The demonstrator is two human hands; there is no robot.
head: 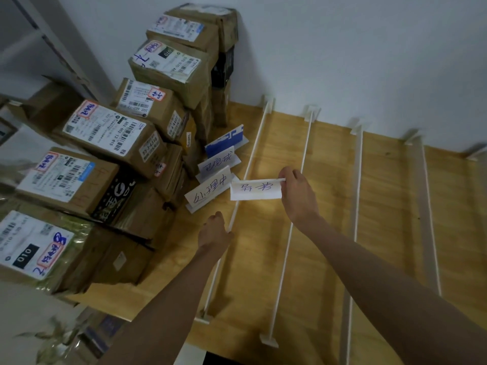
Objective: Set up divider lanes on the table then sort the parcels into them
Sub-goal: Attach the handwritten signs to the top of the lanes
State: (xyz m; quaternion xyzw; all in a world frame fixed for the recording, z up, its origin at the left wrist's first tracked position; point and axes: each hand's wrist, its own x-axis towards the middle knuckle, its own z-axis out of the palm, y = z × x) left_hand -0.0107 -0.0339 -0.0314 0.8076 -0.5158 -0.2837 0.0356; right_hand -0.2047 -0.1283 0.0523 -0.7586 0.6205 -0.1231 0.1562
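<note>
Right hand (pixel 296 191) pinched a handwritten label card (pixel 255 190); left hand (pixel 214 231) gripped the leftmost divider rail (pixel 253 151) on the surface (pixel 326 206).

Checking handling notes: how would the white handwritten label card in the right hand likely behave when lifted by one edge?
The label card probably weighs little: the right hand pinches only its end. It stays flat unsupported, so likely fairly stiff. Being thin, it may bend if squeezed.

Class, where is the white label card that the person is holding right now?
The white label card sits mid-frame, pinched by the right hand, above the leftmost divider rail.
</note>
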